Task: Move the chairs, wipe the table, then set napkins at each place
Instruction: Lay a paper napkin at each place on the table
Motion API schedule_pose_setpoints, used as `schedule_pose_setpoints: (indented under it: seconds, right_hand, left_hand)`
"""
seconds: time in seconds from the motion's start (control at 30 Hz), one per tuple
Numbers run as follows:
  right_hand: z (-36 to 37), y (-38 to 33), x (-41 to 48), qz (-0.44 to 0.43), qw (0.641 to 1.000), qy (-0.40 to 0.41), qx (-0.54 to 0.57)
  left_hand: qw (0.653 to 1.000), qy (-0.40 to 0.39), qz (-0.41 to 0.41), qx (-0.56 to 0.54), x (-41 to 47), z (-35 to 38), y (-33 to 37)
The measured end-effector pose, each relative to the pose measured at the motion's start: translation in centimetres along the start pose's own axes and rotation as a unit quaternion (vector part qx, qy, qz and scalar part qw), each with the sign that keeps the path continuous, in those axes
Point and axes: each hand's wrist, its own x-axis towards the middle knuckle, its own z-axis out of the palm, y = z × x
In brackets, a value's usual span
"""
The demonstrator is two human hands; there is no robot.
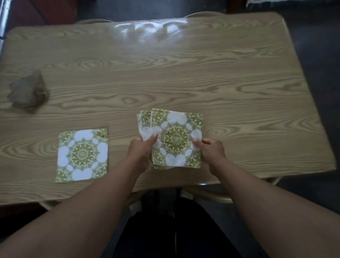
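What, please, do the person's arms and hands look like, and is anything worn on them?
Both forearms are bare, with no sleeves in view. The left hand and right hand show no gloves, rings, watch or bracelets. Nails look short and unpainted.

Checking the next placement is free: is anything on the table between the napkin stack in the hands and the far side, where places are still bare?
Nothing visible. The wooden table is bare beyond the green-and-white patterned napkin stack; the crumpled brown cloth lies far left.
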Motion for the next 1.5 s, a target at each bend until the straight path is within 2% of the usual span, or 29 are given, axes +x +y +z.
schedule_pose_setpoints:
  seconds: [0.17,0.43,0.6,0.83,0.93,1.07,1.23,1.5]
  right_hand:
    - [-3.1,0.2,0.5,-0.005,0.999,0.043,-0.004]
    - [-5.7,0.1,0.0,0.023,0.993,0.102,0.051]
    - [-7.2,0.5,0.6,0.031,0.99,0.135,0.032]
    - [-9.5,1.3,1.3,0.03,0.981,0.191,-0.009]
    - [-10.0,1.6,1.5,0.051,0.985,0.162,0.006]
    - [-10.8,1.7,1.7,0.033,0.987,0.152,-0.032]
    - [-12.6,1.6,2.0,-0.003,0.982,0.149,-0.114]
    - [-17.6,1.3,3.9,-0.015,0.975,0.154,-0.16]
  left_hand:
    - [1.0,-0.022,-0.003,0.006,-0.5,2.9,-0.9]
    - [0.996,-0.066,-0.038,0.047,0.5,6.2,-1.6]
    - [0.994,-0.085,-0.041,0.054,0.9,7.0,-1.9]
    - [0.995,-0.049,-0.05,0.07,1.3,7.9,-2.3]
    - [0.995,-0.043,-0.052,0.08,1.3,8.1,-2.5]
    - [0.994,-0.043,-0.059,0.079,1.3,8.4,-2.6]
    - [0.993,-0.005,-0.04,0.112,0.9,9.7,-3.2]
    - [0.981,0.161,0.088,0.071,-1.1,13.8,-3.6]
